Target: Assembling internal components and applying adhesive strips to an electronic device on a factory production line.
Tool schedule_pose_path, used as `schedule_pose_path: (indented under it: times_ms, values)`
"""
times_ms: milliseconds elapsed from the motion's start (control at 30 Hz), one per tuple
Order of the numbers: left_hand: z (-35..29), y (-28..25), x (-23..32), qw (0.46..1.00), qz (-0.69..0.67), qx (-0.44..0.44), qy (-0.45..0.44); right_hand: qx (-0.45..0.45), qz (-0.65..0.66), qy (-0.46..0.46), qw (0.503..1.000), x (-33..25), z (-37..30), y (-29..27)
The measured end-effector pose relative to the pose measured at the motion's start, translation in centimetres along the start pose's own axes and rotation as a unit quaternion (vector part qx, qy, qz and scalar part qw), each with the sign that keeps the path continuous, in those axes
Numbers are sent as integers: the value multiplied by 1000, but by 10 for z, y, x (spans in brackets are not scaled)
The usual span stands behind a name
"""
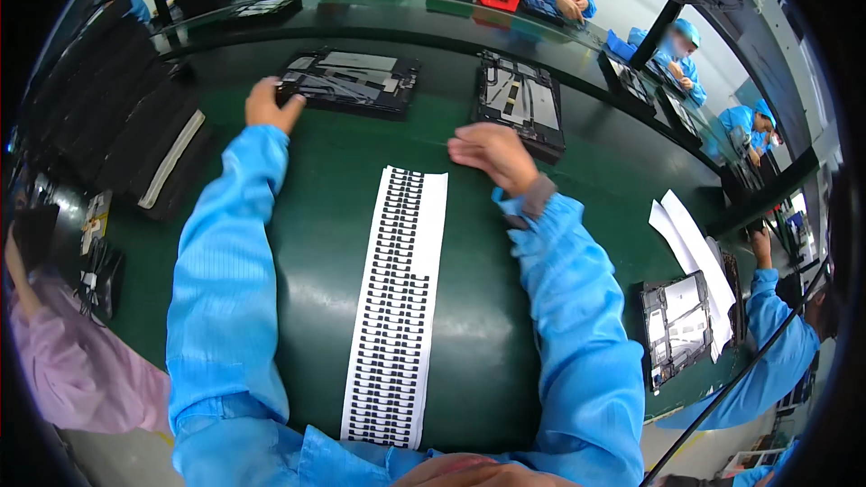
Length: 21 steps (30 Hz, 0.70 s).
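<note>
My left hand [271,108] is at the near left corner of a black tray [287,90], its thumb and fingers on either side of the edge. In that tray lie flat grey electronic device parts [354,68] with dark strips. My right hand [496,155] holds nothing; its fingers stretch leftward, just in front of a second black tray [546,137] with similar parts. Between my forearms a long white sheet [431,216] runs toward me, carrying rows of small black stickers or pads [388,325]. Part of its upper right column is bare white.
Tall stacks of black trays [99,108] stand at the left. At the right lie another device part [677,329] and curled white sheets [695,252]. A raised glass shelf [379,9] crosses behind the trays. Co-workers in blue sit beyond it; a pink sleeve [81,361] is at left.
</note>
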<state>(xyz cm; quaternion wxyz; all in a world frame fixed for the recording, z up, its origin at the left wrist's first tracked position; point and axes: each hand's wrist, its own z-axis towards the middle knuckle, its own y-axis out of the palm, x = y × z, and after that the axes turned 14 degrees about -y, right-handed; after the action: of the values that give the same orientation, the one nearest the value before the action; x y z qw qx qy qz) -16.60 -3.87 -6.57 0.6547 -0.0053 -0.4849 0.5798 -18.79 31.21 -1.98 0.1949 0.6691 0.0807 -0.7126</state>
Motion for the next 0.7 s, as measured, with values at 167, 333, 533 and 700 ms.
schedule_pose_path:
  times_ms: [167,333,533,700]
  values:
    - [65,37,-41,972,70,-111,-193,12,-89,-50,995,40,86,53]
    - [97,51,-109,950,-197,-45,-237,159,60,-26,985,44,105,97]
    - [18,45,-14,926,-368,-68,-51,46,295,-123,946,-18,45,40]
    - [-84,-48,78,870,-349,-342,67,126,308,-158,930,-77,-83,-37]
